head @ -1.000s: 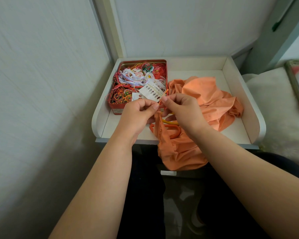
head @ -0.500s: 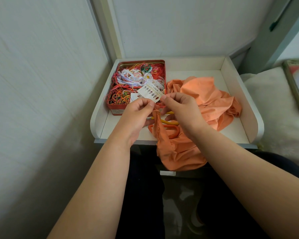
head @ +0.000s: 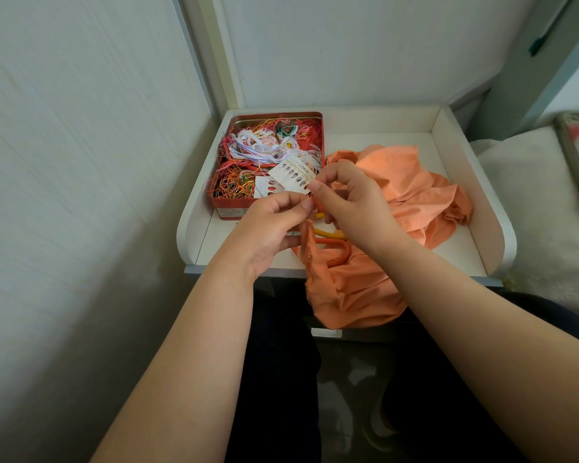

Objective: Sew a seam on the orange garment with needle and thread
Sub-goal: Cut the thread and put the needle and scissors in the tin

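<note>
The orange garment (head: pixel 415 195) lies crumpled on the white tray table (head: pixel 465 182), and part of it hangs over the front edge. My left hand (head: pixel 271 228) pinches a narrow edge of the garment between thumb and fingers; the strip hangs down from them. My right hand (head: pixel 351 202) is just right of it, fingers curled, thumb and forefinger pinched together at the same edge. What they pinch is too thin to make out; it seems to be the needle. No thread is visible between my hands.
A red tin (head: pixel 234 212) full of tangled coloured threads sits at the tray's back left, with a white needle card (head: pixel 293 173) on top. Scissors with orange and yellow handles (head: pixel 331 252) lie on the garment under my hands. Walls close in at left and behind.
My fingertips have drawn closer together over the garment edge, and the right hand has risen slightly. The garment and the tin have not moved.
</note>
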Demonstrator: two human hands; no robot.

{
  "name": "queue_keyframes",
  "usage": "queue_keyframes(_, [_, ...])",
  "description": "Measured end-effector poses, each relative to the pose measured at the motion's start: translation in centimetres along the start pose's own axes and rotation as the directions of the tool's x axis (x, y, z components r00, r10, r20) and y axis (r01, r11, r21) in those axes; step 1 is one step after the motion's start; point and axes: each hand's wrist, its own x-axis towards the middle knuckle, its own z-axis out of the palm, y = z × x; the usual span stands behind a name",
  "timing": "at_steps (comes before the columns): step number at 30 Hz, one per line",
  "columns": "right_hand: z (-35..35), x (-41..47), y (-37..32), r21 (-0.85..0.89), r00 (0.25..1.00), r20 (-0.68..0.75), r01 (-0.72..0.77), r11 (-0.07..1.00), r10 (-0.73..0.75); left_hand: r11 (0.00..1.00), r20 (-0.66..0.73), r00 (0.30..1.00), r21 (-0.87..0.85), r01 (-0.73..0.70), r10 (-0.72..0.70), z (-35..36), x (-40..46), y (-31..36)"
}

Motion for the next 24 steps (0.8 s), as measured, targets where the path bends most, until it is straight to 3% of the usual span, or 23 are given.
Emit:
queue_keyframes(8, [0.5, -0.1, 0.4, 0.381, 0.968, 0.052, -0.246, 0.891, 0.245, 0.970, -0.089, 0.995, -0.241, 0.026, -0.048, -0.4, 0.0, 0.5])
queue_keyframes(12, [0.4, -0.1, 0.6, 0.423, 0.958, 0.025, -0.269, 0.865, 0.286, 0.935, -0.043, 0.995, -0.349, 0.066, -0.086, -1.0, 0.1, 0.5])
queue_keyframes(14, [0.4, -0.3, 0.8, 0.311, 0.980, -0.029, -0.180, 0.933, 0.199, 0.940, -0.058, 0.991, -0.328, 0.092, -0.117, -1.2, 0.2, 0.4])
queue_keyframes(16, [0.4, -0.6, 0.6, 0.083, 0.996, -0.087, 0.008, 0.997, -0.001, 0.959, -0.062, 0.989, -0.259, 0.117, -0.138, -1.2, 0.2, 0.4])
queue_keyframes(19, [0.5, -1.0, 0.3, -0.048, 0.964, -0.032, 0.263, 0.963, -0.265, 0.975, 0.013, 0.987, -0.158, 0.158, -0.158, -0.9, -0.2, 0.5])
queue_keyframes(21, [0.4, -1.2, 0.3, -0.097, 0.949, 0.055, 0.313, 0.945, -0.309, 0.984, 0.063, 0.986, -0.081, 0.162, -0.157, -0.9, -0.5, 0.6])
queue_keyframes(24, [0.2, -1.4, 0.3, -0.308, 0.926, 0.118, 0.378, 0.873, -0.359, 0.990, 0.139, 0.980, 0.009, 0.140, -0.140, -1.0, -0.9, 0.7])
